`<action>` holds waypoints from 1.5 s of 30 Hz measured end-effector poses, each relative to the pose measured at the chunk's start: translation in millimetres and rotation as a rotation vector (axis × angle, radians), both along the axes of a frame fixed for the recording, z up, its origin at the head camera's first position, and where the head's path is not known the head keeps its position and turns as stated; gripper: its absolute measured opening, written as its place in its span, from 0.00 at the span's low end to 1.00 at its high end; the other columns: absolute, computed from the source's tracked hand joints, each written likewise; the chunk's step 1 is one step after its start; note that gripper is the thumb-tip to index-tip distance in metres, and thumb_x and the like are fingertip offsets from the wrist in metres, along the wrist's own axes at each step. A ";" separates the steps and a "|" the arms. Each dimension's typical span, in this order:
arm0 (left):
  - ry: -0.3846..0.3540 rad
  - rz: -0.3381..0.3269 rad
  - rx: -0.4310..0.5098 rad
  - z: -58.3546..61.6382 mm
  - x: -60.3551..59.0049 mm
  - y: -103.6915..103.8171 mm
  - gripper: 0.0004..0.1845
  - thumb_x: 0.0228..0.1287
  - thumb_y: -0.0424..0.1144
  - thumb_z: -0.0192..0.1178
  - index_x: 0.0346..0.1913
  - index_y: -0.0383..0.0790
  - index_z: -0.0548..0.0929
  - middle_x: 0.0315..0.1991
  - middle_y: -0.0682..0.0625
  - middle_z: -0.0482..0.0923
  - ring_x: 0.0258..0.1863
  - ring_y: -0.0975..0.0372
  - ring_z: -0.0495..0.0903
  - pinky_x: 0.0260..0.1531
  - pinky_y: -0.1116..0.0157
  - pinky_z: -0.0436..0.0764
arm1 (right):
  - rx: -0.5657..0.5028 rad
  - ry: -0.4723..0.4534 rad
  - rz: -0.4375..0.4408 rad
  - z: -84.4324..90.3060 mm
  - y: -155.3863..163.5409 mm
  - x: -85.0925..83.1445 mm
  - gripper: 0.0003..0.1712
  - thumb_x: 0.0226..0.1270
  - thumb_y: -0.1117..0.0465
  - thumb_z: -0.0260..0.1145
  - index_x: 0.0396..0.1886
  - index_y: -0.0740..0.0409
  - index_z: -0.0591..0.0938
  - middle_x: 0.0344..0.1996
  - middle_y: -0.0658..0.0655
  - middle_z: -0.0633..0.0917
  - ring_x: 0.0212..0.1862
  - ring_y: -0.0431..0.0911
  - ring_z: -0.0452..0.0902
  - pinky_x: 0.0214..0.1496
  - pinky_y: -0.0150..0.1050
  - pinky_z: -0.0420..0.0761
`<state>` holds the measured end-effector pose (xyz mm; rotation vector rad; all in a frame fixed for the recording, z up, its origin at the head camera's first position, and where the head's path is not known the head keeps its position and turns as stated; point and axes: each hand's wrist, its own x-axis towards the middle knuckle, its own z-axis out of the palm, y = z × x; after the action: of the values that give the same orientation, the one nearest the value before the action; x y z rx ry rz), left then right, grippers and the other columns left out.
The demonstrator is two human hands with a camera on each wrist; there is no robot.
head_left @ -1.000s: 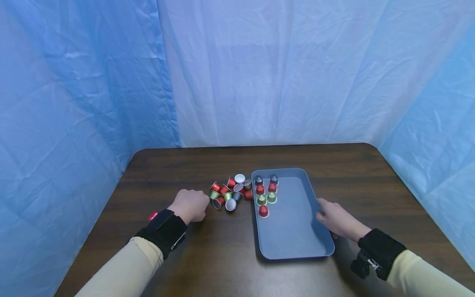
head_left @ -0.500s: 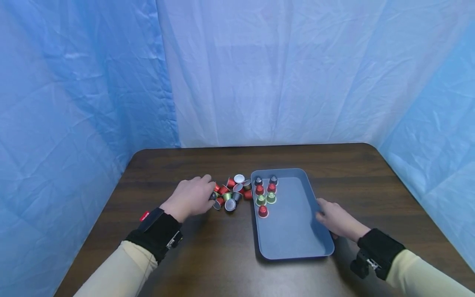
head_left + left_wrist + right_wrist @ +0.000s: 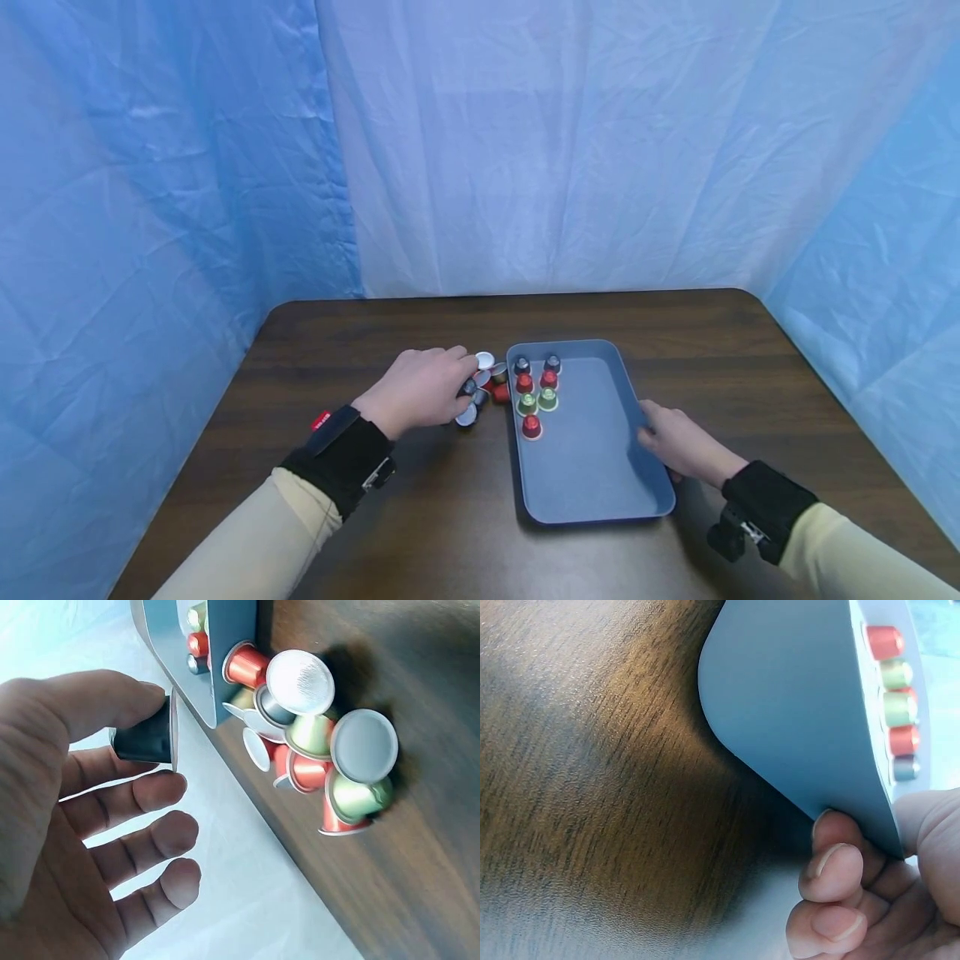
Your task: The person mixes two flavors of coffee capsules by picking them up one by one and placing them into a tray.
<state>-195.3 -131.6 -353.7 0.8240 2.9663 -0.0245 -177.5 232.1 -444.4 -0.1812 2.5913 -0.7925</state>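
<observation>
My left hand (image 3: 420, 387) pinches a black coffee capsule (image 3: 146, 739) between thumb and forefinger, its other fingers spread loosely. In the head view this hand is held over the capsule pile and hides much of it. Loose red, green, dark and silver-lidded capsules (image 3: 364, 746) lie heaped against the tray's left side. My right hand (image 3: 686, 442) grips the right rim of the grey-blue tray (image 3: 592, 467), thumb inside and fingers curled beneath. Along the tray's left part, dark, red and green capsules (image 3: 527, 404) stand rim-down in two columns, the left column one red capsule longer.
A dark wooden table (image 3: 360, 533) with rounded far corners carries everything. Blue sheeting (image 3: 540, 150) hangs behind it and at both sides. Black straps with small cameras (image 3: 341, 458) circle both wrists.
My left hand has turned from a closed pose left of the pile and moved right across it with the black capsule. My right hand and the tray have stayed put.
</observation>
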 end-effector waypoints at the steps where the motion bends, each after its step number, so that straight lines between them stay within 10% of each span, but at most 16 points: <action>1: 0.000 -0.010 -0.002 0.7 -0.2 2.5 0.19 0.64 0.48 0.71 0.53 0.45 0.83 0.37 0.54 0.78 0.30 0.64 0.75 0.28 0.67 0.76 | 0.001 0.000 -0.002 -0.2 -0.2 0.2 0.33 0.77 0.65 0.54 0.74 0.76 0.56 0.43 0.69 0.80 0.17 0.49 0.76 0.22 0.44 0.79; 13: 0.002 -0.120 -0.027 3.6 -4.3 39.1 0.18 0.62 0.46 0.73 0.52 0.46 0.83 0.38 0.54 0.80 0.33 0.64 0.77 0.33 0.68 0.80 | 0.000 -0.009 -0.005 -0.2 -1.2 0.2 0.34 0.77 0.65 0.54 0.75 0.76 0.56 0.44 0.71 0.80 0.17 0.49 0.76 0.22 0.44 0.79; 26: -0.068 -0.165 -0.027 -14.8 -9.8 84.6 0.24 0.60 0.46 0.75 0.58 0.49 0.83 0.44 0.53 0.82 0.40 0.62 0.80 0.36 0.65 0.81 | 0.002 -0.019 -0.013 0.2 -1.6 -0.8 0.34 0.77 0.66 0.54 0.75 0.76 0.56 0.42 0.68 0.80 0.18 0.50 0.76 0.22 0.44 0.79; 35: -0.086 -0.188 -0.046 -29.1 -13.1 98.4 0.11 0.66 0.44 0.69 0.48 0.50 0.83 0.39 0.56 0.77 0.34 0.63 0.75 0.28 0.67 0.77 | 0.013 -0.002 -0.011 -0.5 0.0 -0.4 0.33 0.76 0.66 0.54 0.74 0.77 0.57 0.42 0.69 0.81 0.17 0.49 0.76 0.22 0.44 0.79; 45: 0.028 -0.267 -0.075 -49.2 -11.8 108.5 0.09 0.71 0.43 0.63 0.51 0.49 0.86 0.45 0.54 0.83 0.40 0.62 0.81 0.33 0.69 0.79 | 0.008 0.006 -0.008 -1.2 -1.0 0.1 0.33 0.76 0.66 0.54 0.74 0.77 0.57 0.44 0.70 0.80 0.17 0.49 0.76 0.22 0.44 0.79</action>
<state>-207.1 -23.1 -402.9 1.2104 2.8373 -0.1598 -177.4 231.1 -445.6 -0.1714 2.6020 -0.7852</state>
